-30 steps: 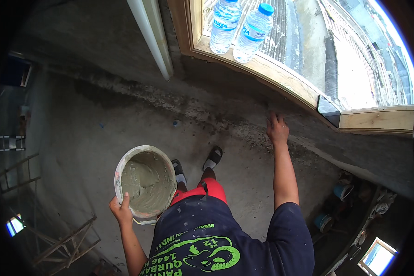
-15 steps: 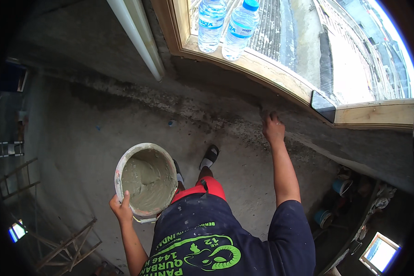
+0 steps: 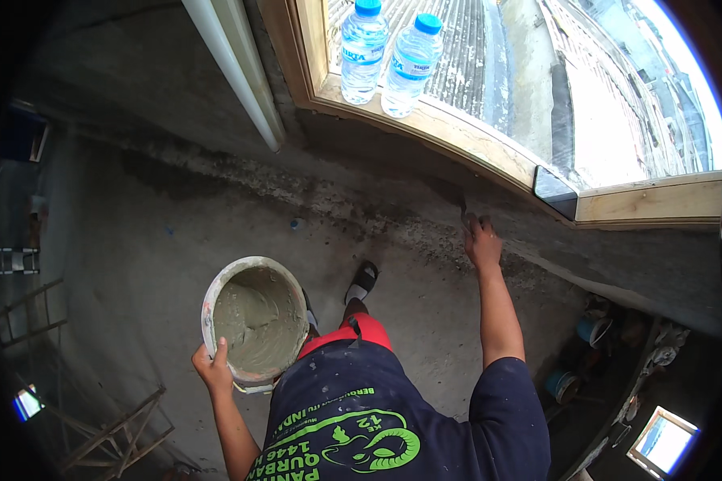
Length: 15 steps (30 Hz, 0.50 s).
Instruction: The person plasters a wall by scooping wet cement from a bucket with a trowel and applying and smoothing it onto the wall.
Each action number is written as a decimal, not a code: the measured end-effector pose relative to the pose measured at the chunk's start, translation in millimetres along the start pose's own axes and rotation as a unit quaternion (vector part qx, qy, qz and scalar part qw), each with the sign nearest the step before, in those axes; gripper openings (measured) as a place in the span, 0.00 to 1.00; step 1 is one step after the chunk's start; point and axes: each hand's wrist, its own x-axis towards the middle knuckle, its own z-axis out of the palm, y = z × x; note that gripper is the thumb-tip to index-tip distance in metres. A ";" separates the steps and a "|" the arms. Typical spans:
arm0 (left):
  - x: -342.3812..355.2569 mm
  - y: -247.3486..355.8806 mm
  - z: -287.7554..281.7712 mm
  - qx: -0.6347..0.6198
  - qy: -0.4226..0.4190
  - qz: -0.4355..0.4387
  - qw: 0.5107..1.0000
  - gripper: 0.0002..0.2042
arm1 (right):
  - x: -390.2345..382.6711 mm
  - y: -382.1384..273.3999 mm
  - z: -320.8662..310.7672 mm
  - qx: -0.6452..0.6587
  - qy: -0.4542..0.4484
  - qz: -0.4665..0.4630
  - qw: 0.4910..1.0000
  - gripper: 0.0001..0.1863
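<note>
My left hand grips the rim of a pale round bucket, thumb over the edge, and the bucket is tilted beside my waist. Wet grey-green mortar coats its inside. Out to the right, my right hand is closed round the handle of a trowel. The trowel's dark blade lies close to the grey wall below the window frame; whether it touches is hard to make out. My fingers hide most of the handle.
Two water bottles and a dark flat phone-like object stand on the wooden window frame. A white pipe runs down the wall. Wooden trestles are at lower left; blue pails lie at right.
My right hand has moved slightly down and to the right in the picture, and more of the trowel shows. The view has shifted slightly; the left hand still holds the bucket.
</note>
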 end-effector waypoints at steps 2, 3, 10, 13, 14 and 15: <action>-5.1 13.0 9.8 -0.058 0.046 -0.003 0.997 0.08 | -17.1 4.7 -3.1 -0.010 -0.044 0.020 0.999 0.22; -2.6 13.4 12.2 -0.061 0.048 -0.001 0.997 0.08 | -12.4 6.5 -2.3 -0.010 -0.040 0.018 0.999 0.22; 3.6 6.9 5.8 -0.013 0.011 -0.015 1.000 0.06 | 40.6 -28.2 -35.0 0.050 0.021 -0.017 0.998 0.21; 0.9 5.2 5.4 -0.002 -0.007 -0.015 1.000 0.06 | 21.0 -3.6 -21.9 0.000 0.009 0.011 1.000 0.22; 2.5 6.2 7.1 0.000 -0.001 -0.012 1.000 0.06 | 6.8 3.2 -13.7 -0.023 -0.019 0.025 0.999 0.23; 2.4 12.6 12.2 -0.002 -0.006 -0.007 1.000 0.06 | -8.7 7.2 -5.6 -0.027 -0.016 0.031 0.999 0.23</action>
